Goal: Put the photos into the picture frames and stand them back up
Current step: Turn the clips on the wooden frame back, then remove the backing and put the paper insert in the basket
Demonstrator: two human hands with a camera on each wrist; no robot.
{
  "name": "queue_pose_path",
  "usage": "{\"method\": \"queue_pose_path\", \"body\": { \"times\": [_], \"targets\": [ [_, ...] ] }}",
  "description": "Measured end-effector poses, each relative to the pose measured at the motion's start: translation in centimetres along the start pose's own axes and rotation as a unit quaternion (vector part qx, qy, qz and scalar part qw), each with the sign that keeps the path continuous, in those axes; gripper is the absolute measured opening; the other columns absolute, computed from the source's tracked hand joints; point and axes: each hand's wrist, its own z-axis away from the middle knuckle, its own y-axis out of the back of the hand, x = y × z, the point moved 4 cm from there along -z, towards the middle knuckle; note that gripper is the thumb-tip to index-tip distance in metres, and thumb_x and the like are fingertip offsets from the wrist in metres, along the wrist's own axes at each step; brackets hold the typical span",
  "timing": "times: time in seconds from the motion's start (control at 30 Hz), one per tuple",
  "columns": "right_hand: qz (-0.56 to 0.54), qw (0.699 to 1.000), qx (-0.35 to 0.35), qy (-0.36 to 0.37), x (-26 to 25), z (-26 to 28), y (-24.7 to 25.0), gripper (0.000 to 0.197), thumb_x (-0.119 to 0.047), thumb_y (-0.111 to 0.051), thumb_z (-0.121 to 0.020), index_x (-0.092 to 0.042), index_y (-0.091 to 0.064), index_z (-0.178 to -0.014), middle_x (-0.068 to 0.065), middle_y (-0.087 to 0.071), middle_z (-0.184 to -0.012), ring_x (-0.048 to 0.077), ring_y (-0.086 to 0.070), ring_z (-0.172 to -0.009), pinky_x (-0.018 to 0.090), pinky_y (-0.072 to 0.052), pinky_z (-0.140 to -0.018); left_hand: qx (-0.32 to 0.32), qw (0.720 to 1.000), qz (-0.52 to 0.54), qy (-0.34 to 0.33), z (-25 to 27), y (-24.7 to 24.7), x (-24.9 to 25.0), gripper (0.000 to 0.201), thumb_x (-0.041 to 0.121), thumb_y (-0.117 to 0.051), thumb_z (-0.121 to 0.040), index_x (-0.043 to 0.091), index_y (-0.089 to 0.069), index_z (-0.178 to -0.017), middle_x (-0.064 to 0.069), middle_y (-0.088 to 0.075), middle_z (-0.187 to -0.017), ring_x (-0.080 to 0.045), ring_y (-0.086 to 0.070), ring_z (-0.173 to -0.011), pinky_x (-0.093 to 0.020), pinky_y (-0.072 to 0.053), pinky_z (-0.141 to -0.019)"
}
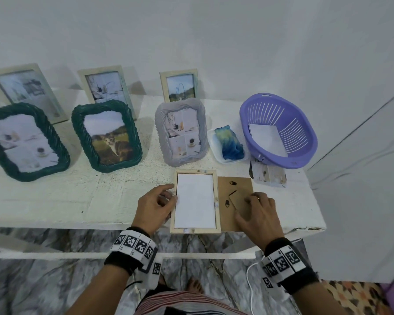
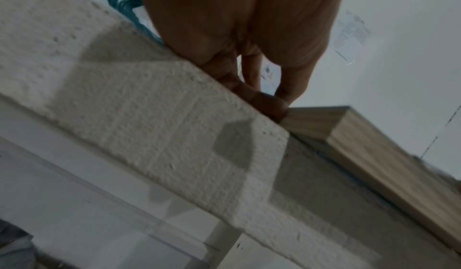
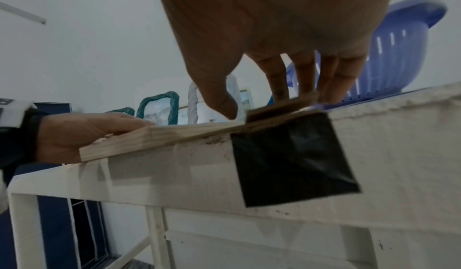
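Observation:
A light wooden picture frame (image 1: 217, 208) lies face down near the table's front edge, with a white photo back (image 1: 195, 201) showing inside it. My left hand (image 1: 168, 196) holds the frame's left edge with curled fingers; in the left wrist view the fingertips (image 2: 272, 107) press against the frame's side (image 2: 361, 141). Just right of the frame lies the brown backing board (image 1: 228, 185). My right hand (image 1: 248, 201) pinches the board's raised stand flap (image 3: 282, 105) between thumb and fingers.
Several filled frames stand along the back, among them a grey one (image 1: 181, 135) just behind the work spot. A purple basket (image 1: 300, 137) holding a white sheet, a blue sponge (image 1: 229, 142) in a dish and a white block (image 1: 268, 176) sit at right. The white table (image 1: 55, 201) ends just in front of the frame.

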Motion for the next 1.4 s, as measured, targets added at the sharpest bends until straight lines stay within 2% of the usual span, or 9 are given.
{"method": "queue_pose_path", "body": {
  "times": [0.17, 0.23, 0.3, 0.43, 0.63, 0.83, 1.03, 1.27, 1.4],
  "targets": [
    [-0.005, 0.995, 0.072, 0.070, -3.7, -0.4, 1.2, 0.046, -0.043, -0.065, -0.076, -0.009, -0.058, -0.105, 0.020, -0.055, -0.116, 0.037, -0.048, -0.104, 0.048, -0.048, -0.086, -0.005, 1.000, 0.017, 0.007, 0.0, 0.1, 0.0, 0.029, 0.012, -0.072, -0.087, 0.021, -0.068, -0.114, -0.002, -0.067, -0.084, -0.010, -0.060, -0.063, -0.021, -0.055, -0.062],
    [0.006, 0.993, 0.010, 0.117, -6.0, -0.7, 0.6, 0.064, -0.058, -0.051, -0.078, -0.015, -0.049, -0.126, 0.020, -0.045, -0.135, 0.036, -0.039, -0.122, 0.052, -0.042, -0.098, -0.010, 1.000, 0.023, 0.008, 0.0, 0.0, 0.0, 0.028, 0.011, -0.072, -0.087, 0.021, -0.068, -0.113, -0.004, -0.067, -0.084, -0.009, -0.059, -0.063, -0.021, -0.055, -0.059],
    [0.016, 0.988, -0.096, 0.124, -7.4, -1.0, -0.8, 0.086, -0.072, -0.044, -0.077, -0.031, -0.020, -0.149, 0.014, -0.014, -0.158, 0.032, -0.013, -0.144, 0.051, -0.023, -0.114, -0.014, 0.999, 0.036, 0.012, 0.0, 0.0, 0.1, 0.028, 0.010, -0.072, -0.087, 0.020, -0.068, -0.114, -0.007, -0.067, -0.085, -0.012, -0.058, -0.063, -0.021, -0.054, -0.055],
    [0.050, 0.973, -0.189, 0.125, -9.5, -1.4, -3.0, 0.102, -0.083, -0.048, -0.071, -0.048, 0.010, -0.147, 0.009, 0.016, -0.160, 0.036, 0.011, -0.146, 0.051, -0.010, -0.116, -0.014, 0.999, 0.034, 0.013, -0.2, 0.0, -0.1, 0.028, 0.014, -0.073, -0.087, 0.022, -0.068, -0.113, -0.006, -0.067, -0.084, -0.020, -0.061, -0.064, -0.023, -0.054, -0.055],
    [0.085, 0.969, -0.195, 0.122, -9.8, -1.9, -3.9, 0.114, -0.092, -0.045, -0.061, -0.046, 0.013, -0.148, 0.020, 0.017, -0.158, 0.038, 0.016, -0.145, 0.050, -0.008, -0.117, -0.015, 1.000, 0.021, 0.012, -0.2, 0.1, -0.2, 0.029, 0.017, -0.073, -0.087, 0.023, -0.068, -0.114, 0.001, -0.067, -0.083, -0.016, -0.062, -0.066, -0.033, -0.058, -0.062],
    [0.089, 0.967, -0.206, 0.119, -10.1, -2.4, -4.0, 0.124, -0.094, -0.043, -0.055, -0.037, 0.008, -0.152, 0.021, 0.019, -0.157, 0.036, 0.022, -0.143, 0.051, -0.006, -0.117, -0.021, 1.000, 0.020, 0.009, -0.2, 0.2, -0.1, 0.029, 0.017, -0.072, -0.087, 0.022, -0.067, -0.115, 0.000, -0.067, -0.085, -0.019, -0.063, -0.068, -0.026, -0.057, -0.060],
    [0.074, 0.968, -0.219, 0.098, -10.6, -2.4, -3.6, 0.125, -0.087, -0.054, -0.060, -0.030, 0.006, -0.153, 0.019, 0.017, -0.158, 0.036, 0.018, -0.145, 0.053, -0.012, -0.117, -0.025, 0.999, 0.021, 0.005, -0.1, 0.3, 0.3, 0.029, 0.015, -0.071, -0.088, 0.022, -0.066, -0.116, -0.002, -0.067, -0.086, -0.020, -0.064, -0.069, -0.019, -0.053, -0.056],
    [0.051, 0.978, -0.172, 0.110, -10.9, -2.4, -3.3, 0.112, -0.079, -0.056, -0.070, -0.032, 0.005, -0.152, 0.016, -0.005, -0.159, 0.033, -0.001, -0.146, 0.047, -0.018, -0.117, -0.038, 0.999, 0.031, 0.010, 0.1, 0.3, 0.9, 0.031, 0.014, -0.070, -0.089, 0.020, -0.064, -0.120, -0.004, -0.066, -0.089, -0.011, -0.061, -0.066, -0.019, -0.053, -0.053],
    [0.004, 0.982, -0.148, 0.115, -11.4, -2.1, -2.6, 0.110, -0.071, -0.064, -0.070, -0.035, 0.001, -0.152, 0.012, -0.002, -0.160, 0.030, -0.002, -0.146, 0.046, -0.020, -0.116, -0.034, 0.999, -0.011, -0.031, 0.4, 0.4, 1.4, 0.021, 0.016, -0.067, -0.090, 0.020, -0.067, -0.111, 0.002, -0.063, -0.095, -0.010, -0.061, -0.080, -0.017, -0.052, -0.068]
  ]
}}
